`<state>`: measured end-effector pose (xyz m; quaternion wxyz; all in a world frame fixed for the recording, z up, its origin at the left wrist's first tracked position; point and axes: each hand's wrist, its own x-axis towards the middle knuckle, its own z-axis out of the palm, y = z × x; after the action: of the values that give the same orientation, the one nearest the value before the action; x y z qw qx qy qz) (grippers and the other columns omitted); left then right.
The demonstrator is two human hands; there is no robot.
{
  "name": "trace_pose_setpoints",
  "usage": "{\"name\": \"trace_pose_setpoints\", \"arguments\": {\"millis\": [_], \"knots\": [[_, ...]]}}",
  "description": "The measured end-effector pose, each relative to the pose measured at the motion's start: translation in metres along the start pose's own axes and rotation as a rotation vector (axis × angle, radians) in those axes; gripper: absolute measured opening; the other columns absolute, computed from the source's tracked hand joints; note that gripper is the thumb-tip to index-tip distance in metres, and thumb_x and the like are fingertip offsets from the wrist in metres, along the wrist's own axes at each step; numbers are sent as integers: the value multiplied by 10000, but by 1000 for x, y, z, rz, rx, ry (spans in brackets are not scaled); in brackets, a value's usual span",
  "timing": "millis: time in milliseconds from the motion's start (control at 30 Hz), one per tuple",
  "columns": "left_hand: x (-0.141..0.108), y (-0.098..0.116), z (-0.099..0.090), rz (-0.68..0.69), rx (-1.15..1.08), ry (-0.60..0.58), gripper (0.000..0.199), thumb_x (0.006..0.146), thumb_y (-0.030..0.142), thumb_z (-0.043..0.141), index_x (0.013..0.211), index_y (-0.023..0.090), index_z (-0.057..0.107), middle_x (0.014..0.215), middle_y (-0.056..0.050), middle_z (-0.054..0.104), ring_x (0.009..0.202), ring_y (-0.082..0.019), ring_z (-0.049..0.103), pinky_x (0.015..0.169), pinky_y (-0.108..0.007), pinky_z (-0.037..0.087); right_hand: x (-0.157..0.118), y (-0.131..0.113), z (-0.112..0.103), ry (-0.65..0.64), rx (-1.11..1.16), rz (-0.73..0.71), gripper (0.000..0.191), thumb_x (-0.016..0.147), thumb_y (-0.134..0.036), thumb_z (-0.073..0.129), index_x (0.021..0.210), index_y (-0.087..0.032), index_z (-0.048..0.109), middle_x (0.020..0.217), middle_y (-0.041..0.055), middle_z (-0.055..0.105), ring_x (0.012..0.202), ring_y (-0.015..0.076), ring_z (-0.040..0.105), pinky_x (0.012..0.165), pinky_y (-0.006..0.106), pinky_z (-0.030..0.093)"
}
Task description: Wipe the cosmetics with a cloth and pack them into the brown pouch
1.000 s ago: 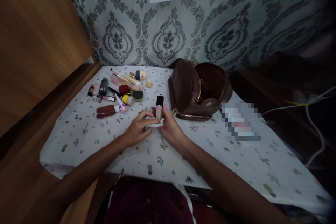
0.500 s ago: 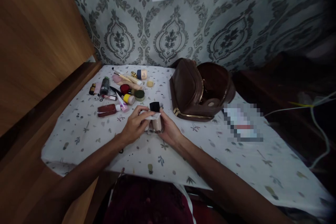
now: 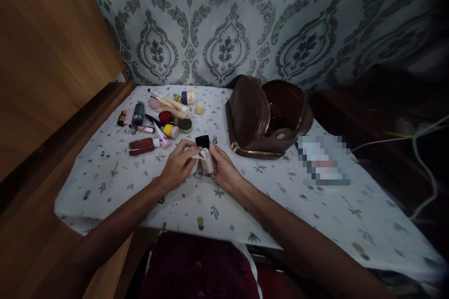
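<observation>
A small clear bottle of beige foundation (image 3: 207, 166) with a black cap (image 3: 202, 141) is held near the middle of the table. My right hand (image 3: 224, 168) is closed around its right side. Pinched in my left hand (image 3: 178, 164) is a white wipe (image 3: 200, 154), which lies against the bottle's upper left side. Part of the wipe is hidden behind my left fingers. To the left, a bottle of reddish-brown liquid (image 3: 141, 146) lies on its side beside a white and purple tube (image 3: 162, 138).
Several cosmetics, among them a dark green jar (image 3: 185, 125), a red round container (image 3: 165, 117) and brushes (image 3: 159, 98), lie at the back left. A brown bag (image 3: 247, 117) stands unzipped at the back right. A blurred-out flat object (image 3: 321, 159) lies right of it.
My left hand has shifted the wipe on the bottle, and a folded tip of it now shows below the cap. The bottle tilts slightly more to the left.
</observation>
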<state>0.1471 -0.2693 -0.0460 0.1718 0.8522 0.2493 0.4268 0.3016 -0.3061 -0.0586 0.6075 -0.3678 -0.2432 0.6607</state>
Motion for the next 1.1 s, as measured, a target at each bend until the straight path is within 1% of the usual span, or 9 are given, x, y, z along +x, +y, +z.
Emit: {"name": "trace_pose_setpoints", "arguments": {"millis": [100,200,367,467,567,667,900,1000,1100], "knots": [[-4,3,3,104,-3,-96,240,895,83,486,1019,197,656,1039,-79,569,941,-174,587,797,-289,511,5,0,-4,50,99,27,437,635,-511,851,832,-218,594,640,-62,622,537,113,539,476,223,413],[-6,5,5,197,-8,-184,238,900,91,491,1035,194,657,1050,-94,580,914,-169,594,768,-279,522,10,-2,-8,88,125,56,428,663,-542,823,791,-212,582,610,-48,624,517,128,546,485,249,442],[-6,7,5,227,-65,-254,278,892,87,491,1080,210,655,1063,-107,597,985,-195,606,810,-319,544,17,-4,-16,110,78,121,447,752,-639,695,741,-202,604,652,45,681,713,233,671,594,333,536],[-5,7,4,220,-77,-229,270,898,97,501,1087,212,656,1078,-106,594,993,-193,607,819,-322,543,17,-4,-18,10,58,184,496,754,-683,656,716,-191,613,676,70,687,742,246,672,597,344,536],[-5,6,5,189,-61,-166,271,908,99,502,1094,219,657,1071,-94,585,996,-186,602,833,-319,532,13,-4,-15,-63,68,173,434,725,-610,732,747,-188,633,683,34,679,667,191,634,571,296,506],[-4,4,4,127,-43,-90,267,908,91,502,1083,216,660,1061,-81,575,977,-177,598,819,-303,521,9,-2,-10,-43,74,100,344,697,-481,810,765,-192,638,669,-19,655,591,125,578,552,239,468],[3,0,-4,-99,-27,128,261,864,101,537,1057,210,674,1038,-53,581,1010,-199,580,908,-343,491,1,-2,-3,-46,34,109,344,656,-455,850,766,-179,675,657,-35,641,565,100,556,553,226,461],[5,-2,-6,-141,-27,132,263,863,112,537,1064,216,671,1025,-48,584,1016,-205,577,916,-352,488,0,-2,-2,-64,39,117,334,655,-429,857,816,-186,693,679,-34,654,575,103,563,563,228,465],[2,-1,-3,-88,-20,94,273,868,100,526,1071,210,671,1034,-55,578,1001,-197,580,902,-344,493,2,-1,-3,-15,98,82,341,615,-373,887,826,-205,679,690,-56,654,570,91,555,539,206,446]]}}
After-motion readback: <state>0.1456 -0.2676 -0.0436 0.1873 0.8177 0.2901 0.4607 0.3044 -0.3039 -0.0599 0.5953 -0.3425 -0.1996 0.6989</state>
